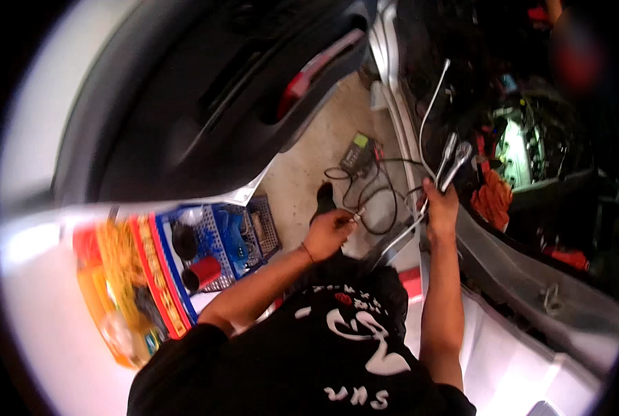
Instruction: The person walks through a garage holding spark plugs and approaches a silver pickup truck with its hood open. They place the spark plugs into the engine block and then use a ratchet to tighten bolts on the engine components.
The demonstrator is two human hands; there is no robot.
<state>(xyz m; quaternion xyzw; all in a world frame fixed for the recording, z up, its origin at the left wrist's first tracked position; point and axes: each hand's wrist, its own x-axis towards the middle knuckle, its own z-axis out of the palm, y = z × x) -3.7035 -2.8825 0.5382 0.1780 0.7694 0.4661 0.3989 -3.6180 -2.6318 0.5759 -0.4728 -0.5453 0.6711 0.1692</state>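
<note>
My right hand [440, 206] is closed around the handle of a chrome ratchet wrench [460, 154], its head pointing up and away. A second shiny metal tool [449, 145] lies beside it in the same grip. A long, thin, pale flexible rod or cable [426, 125] also runs through that hand, one end rising far ahead and the other slanting down to the left. To the left, my left hand [328, 234] pinches a small metal piece [356, 217], too small to identify. Close by that hand, a loop of black cable [393, 225] hangs or lies; which one I cannot tell.
An open car door [185, 104] fills the upper left. Below it are a blue plastic basket [219, 239] and a yellow-red bag or box [140, 277] of items. A black-and-green device [358, 154] rests on the floor. Orange gloves [493, 200] and a lit area [517, 149] are inside the car.
</note>
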